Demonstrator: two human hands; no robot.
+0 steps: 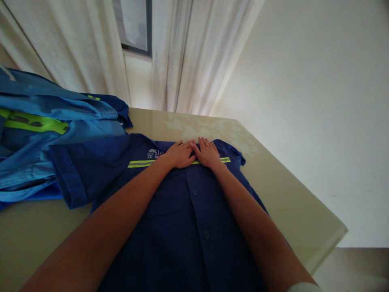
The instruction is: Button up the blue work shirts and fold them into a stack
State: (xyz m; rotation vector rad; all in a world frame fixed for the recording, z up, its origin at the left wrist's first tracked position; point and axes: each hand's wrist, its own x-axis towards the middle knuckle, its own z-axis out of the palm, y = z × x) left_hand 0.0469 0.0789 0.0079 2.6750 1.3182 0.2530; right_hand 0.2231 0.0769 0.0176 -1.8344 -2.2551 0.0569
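A dark blue short-sleeved work shirt [179,227] lies front side up on the table, with buttons down its middle and a yellow-green and grey stripe across the chest. My left hand [181,154] rests flat on the upper chest, beside white lettering that it partly covers. Just right of it, my right hand [207,152] also lies flat near the collar, fingers stretched out. The two hands touch or nearly touch at the thumbs and hide part of the stripe and collar. The left sleeve in view spreads out wide; the far right one looks folded or bunched.
A heap of lighter blue clothing [88,134] with yellow-green bands lies on the left of the table. The pale table [291,194] ends in a corner at the right, near a white wall [328,101]. Cream curtains [206,48] and a window [135,24] stand behind.
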